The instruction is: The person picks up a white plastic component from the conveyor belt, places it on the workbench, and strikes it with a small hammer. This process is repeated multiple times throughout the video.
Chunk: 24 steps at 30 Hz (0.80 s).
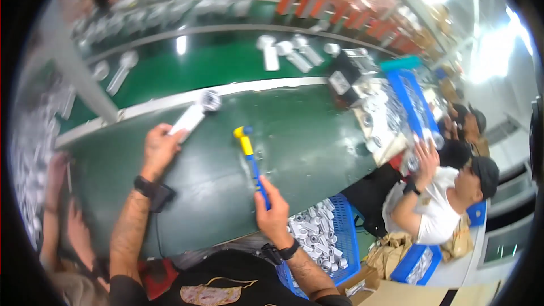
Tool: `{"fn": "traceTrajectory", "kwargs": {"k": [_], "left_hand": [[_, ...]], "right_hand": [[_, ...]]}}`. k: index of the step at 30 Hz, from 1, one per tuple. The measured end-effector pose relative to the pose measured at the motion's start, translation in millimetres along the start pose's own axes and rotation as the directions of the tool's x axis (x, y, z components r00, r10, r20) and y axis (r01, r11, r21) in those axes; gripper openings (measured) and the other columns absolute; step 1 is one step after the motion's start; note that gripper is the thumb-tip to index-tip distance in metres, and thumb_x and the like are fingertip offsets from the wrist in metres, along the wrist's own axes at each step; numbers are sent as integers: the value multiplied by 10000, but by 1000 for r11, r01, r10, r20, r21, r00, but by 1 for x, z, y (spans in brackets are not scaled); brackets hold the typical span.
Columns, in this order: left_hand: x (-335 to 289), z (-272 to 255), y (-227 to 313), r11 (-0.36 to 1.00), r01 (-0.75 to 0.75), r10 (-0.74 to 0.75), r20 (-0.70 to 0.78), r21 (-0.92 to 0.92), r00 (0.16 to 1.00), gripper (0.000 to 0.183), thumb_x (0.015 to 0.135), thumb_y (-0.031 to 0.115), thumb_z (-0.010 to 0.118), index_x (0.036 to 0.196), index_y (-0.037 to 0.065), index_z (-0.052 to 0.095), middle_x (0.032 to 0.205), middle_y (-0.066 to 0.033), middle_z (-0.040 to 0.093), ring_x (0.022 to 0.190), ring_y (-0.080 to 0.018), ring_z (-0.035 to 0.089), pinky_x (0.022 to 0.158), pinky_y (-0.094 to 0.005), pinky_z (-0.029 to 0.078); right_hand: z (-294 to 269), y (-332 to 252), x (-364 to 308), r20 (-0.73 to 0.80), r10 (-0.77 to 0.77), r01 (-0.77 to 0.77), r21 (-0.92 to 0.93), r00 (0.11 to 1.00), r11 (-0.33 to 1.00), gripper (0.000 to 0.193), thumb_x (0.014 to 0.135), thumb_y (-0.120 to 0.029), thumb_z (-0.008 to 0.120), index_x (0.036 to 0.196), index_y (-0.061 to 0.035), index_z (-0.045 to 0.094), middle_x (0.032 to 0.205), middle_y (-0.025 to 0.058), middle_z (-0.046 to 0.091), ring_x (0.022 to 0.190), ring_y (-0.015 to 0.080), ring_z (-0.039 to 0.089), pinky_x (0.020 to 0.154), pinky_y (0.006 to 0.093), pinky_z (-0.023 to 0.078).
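My left hand (pixel 159 150) is closed around the flat handle of a white plastic part with a round head (pixel 190 118). The round end points up and away, close to the pale rail at the table's far side. In my right hand (pixel 273 209) is a small hammer (pixel 247 148) with a blue handle and a yellow head with a dark blue tip. The hammer's head is raised toward the middle of the green table (pixel 209 192), apart from the white part. Black bands circle both wrists.
Beyond the rail, a green conveyor (pixel 215 62) carries several similar white parts (pixel 271 56). A blue basket (pixel 350 243) of small white pieces stands right of me. A black box (pixel 343 79) sits at the back right. Co-workers' arms (pixel 79 226) and another person (pixel 425 204) flank me.
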<state>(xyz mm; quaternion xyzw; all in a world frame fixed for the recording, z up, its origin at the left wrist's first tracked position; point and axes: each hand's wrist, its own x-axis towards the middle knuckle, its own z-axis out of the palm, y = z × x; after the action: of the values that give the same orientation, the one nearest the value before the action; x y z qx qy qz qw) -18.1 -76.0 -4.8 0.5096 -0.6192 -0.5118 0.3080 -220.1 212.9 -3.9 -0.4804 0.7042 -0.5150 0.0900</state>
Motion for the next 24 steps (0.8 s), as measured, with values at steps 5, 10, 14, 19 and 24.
{"fn": "traceTrajectory", "kwargs": {"k": [5,10,14,19,24], "left_hand": [[77,-17,-20,982,-177,168,-132,-66,977,594,1070,265,737,1578,16,558,1231,-118,742,1019,-177,730,970,-319,564],[36,11,-36,865,-467,478,-18,186,878,607,1048,174,734,1598,54,508,1541,-149,577,1340,-275,608,1161,-397,495],[-55,10,-4,788,-544,531,129,289,838,540,972,103,738,1488,24,598,1605,-180,546,1437,-346,576,1188,-434,474],[-137,2,9,784,-528,462,262,327,847,491,932,101,750,1405,22,642,1524,-168,612,1384,-331,600,1137,-422,490],[-182,17,51,708,-654,635,163,266,755,463,966,258,726,1356,14,673,1467,-207,631,1315,-377,620,1142,-489,473]], "right_hand": [[6,-2,-4,16,-28,29,-21,999,999,459,1022,-62,741,1475,-47,672,1205,205,777,1022,341,788,881,378,619],[8,-4,-5,4,-33,34,-97,999,995,489,1009,-107,758,1489,-143,674,1031,142,750,754,361,739,647,429,589],[4,-9,-5,6,-40,40,-114,999,993,464,1026,-161,744,1485,-163,673,989,123,734,697,371,720,604,457,583],[6,-1,-5,3,-86,86,-112,996,990,434,1035,-194,735,1465,-160,682,976,120,729,695,384,722,594,468,587],[22,-12,-11,133,17,-20,19,991,1000,560,1038,-189,736,1570,-147,566,1132,148,728,927,393,749,763,483,621]]}}
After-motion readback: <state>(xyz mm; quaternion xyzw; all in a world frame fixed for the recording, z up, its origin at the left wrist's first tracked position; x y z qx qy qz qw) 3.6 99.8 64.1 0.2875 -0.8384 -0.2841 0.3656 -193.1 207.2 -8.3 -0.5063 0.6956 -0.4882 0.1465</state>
